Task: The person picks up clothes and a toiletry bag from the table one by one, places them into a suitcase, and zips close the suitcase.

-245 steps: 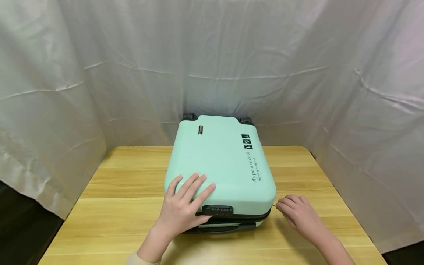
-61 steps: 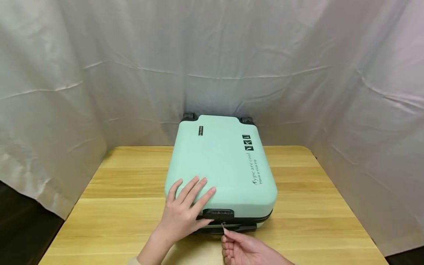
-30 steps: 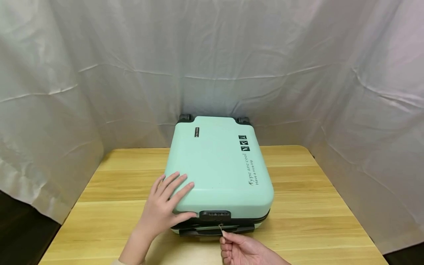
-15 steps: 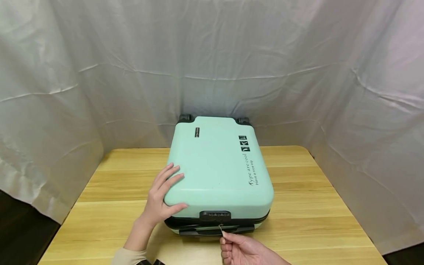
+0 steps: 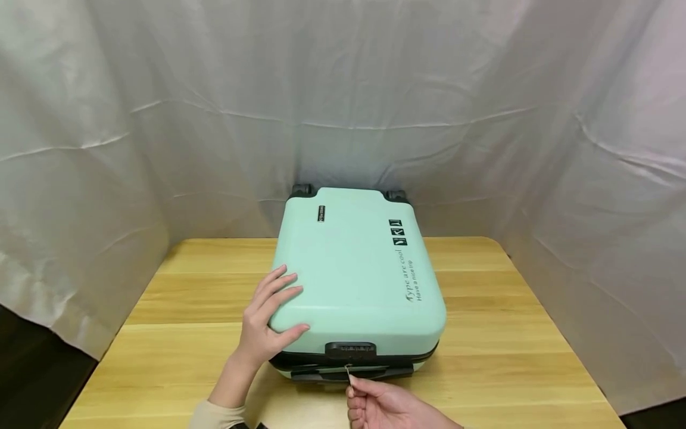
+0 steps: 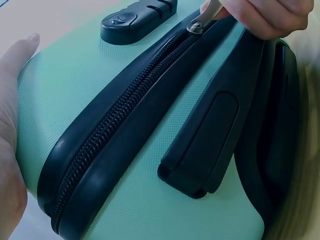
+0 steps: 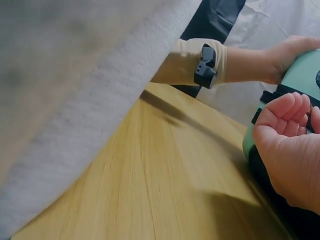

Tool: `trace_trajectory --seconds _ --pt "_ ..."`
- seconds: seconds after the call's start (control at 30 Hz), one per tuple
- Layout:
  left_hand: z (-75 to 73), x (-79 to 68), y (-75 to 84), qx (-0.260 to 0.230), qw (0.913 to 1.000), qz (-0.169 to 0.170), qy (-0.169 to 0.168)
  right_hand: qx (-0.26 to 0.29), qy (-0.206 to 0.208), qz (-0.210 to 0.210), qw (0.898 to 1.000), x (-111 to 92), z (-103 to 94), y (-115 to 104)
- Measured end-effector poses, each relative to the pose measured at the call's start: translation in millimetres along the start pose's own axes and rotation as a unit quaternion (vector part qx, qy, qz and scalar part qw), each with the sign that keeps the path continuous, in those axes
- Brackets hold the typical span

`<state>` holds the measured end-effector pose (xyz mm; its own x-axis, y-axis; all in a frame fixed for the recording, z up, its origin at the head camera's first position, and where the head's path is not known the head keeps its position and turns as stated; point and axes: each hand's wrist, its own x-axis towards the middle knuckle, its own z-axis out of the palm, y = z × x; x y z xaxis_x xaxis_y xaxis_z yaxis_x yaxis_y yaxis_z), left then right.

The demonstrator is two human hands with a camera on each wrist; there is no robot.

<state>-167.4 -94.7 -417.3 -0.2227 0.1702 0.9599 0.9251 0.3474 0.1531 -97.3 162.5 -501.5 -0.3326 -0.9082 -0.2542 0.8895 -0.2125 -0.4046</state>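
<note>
Mint hardshell tells us the suitcase (image 5: 354, 262), lower centre of the head view, is probably stiff and slick. Our left hand (image 5: 261, 328) rests, fingers spread, on its lower-left corner; our right hand (image 5: 379, 404) pinches the zipper pull (image 6: 212, 12). For lifting, the black handle (image 6: 205, 135) seems best.

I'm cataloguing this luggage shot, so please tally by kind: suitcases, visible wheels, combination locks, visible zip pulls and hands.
Suitcase: 1
Wheels: 2
Combination lock: 1
Zip pull: 1
Hands: 2 (left hand, right hand)
Total: 7
</note>
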Motion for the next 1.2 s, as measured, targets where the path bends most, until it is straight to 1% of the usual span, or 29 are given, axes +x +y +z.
trace_trajectory --seconds 0.1,0.4,0.63,0.77,0.9,1.03,1.13,1.2 --pt "-0.7 -1.6 -1.2 0.005 1.0000 -0.001 0.000 0.002 0.006 0.004 1.000 5.4 2.6 1.1" --pt "1.3 -4.1 -2.0 0.004 0.9999 -0.012 -0.004 -0.007 0.003 0.003 1.000 18.5 8.0 5.0" --pt "0.8 -3.6 -1.9 0.006 0.9999 -0.008 -0.002 -0.008 0.016 0.014 1.000 28.8 13.7 4.9" --pt "0.4 -4.1 -2.1 0.008 0.9999 -0.007 -0.008 -0.008 0.005 0.010 1.000 29.2 13.3 6.0" --pt "-2.6 -4.2 -2.2 0.020 0.9995 -0.010 -0.024 -0.016 -0.003 0.004 1.000 28.3 11.8 6.4" --pt "-7.1 -3.9 0.0 0.030 0.9987 -0.014 -0.038 -0.038 0.004 0.012 0.999 24.4 10.8 5.5" --pt "-10.7 -3.4 2.4 0.035 0.9981 -0.017 -0.047 -0.062 -0.008 0.014 0.998 20.0 11.0 4.8" --pt "-13.0 -3.1 4.2 0.037 0.9979 -0.017 -0.051 -0.083 -0.023 0.009 0.996 16.8 11.8 3.7"
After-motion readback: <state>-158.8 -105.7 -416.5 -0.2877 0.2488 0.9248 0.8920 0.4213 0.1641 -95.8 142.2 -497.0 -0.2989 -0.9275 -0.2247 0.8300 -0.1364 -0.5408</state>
